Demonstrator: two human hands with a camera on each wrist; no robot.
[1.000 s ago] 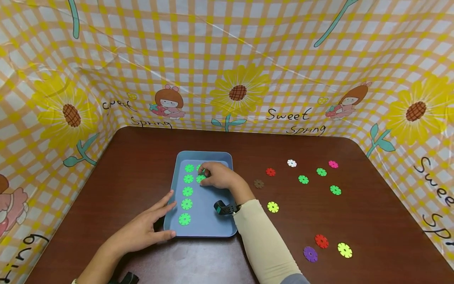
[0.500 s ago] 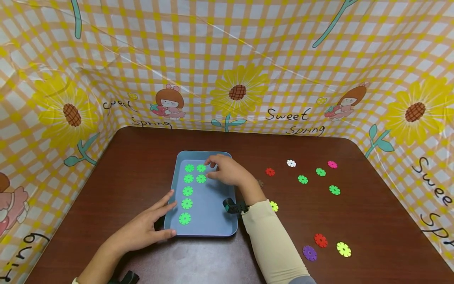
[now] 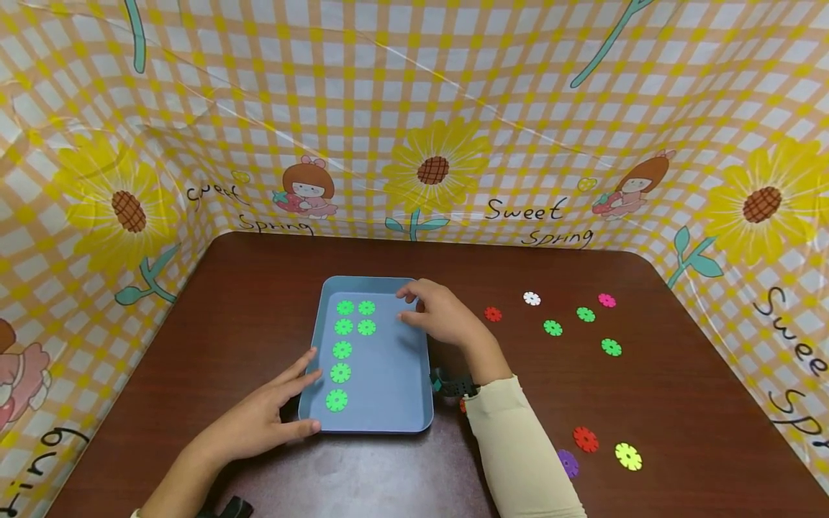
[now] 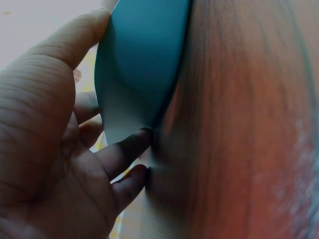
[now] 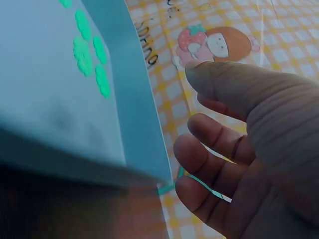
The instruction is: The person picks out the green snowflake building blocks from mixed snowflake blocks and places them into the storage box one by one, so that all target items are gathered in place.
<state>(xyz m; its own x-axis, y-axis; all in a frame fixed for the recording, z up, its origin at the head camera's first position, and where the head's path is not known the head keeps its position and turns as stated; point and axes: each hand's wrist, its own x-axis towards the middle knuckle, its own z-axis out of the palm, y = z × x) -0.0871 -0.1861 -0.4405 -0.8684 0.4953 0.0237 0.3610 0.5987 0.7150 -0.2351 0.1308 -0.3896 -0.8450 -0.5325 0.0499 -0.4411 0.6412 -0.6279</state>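
Note:
A shallow blue-grey tray point(image 3: 388, 374) lies on the table. Inside it, several green notched plastic discs point(image 3: 340, 373) form a column along the left side, and two more green discs point(image 3: 366, 327) sit beside the far ones. My left hand point(image 3: 249, 424) rests against the tray's left side with fingers spread, its thumb at the near left corner. In the left wrist view, the thumb meets the rim of the tray point(image 4: 144, 55). My right hand point(image 3: 443, 313) hovers at the tray's far right edge, fingers loosely bent and nothing between them.
On the table's right side lie loose discs: green point(image 3: 553, 328), white point(image 3: 532, 298), pink point(image 3: 606, 301), red point(image 3: 586, 439), yellow point(image 3: 628, 456) and purple point(image 3: 568, 464). The right forearm point(image 3: 524, 446) passes over part of that side. A checked cloth point(image 3: 414, 86) rises behind the table.
My right hand has drawn back rightward from the two green discs of the second column, leaving them in full view. The left hand has stayed at the tray.

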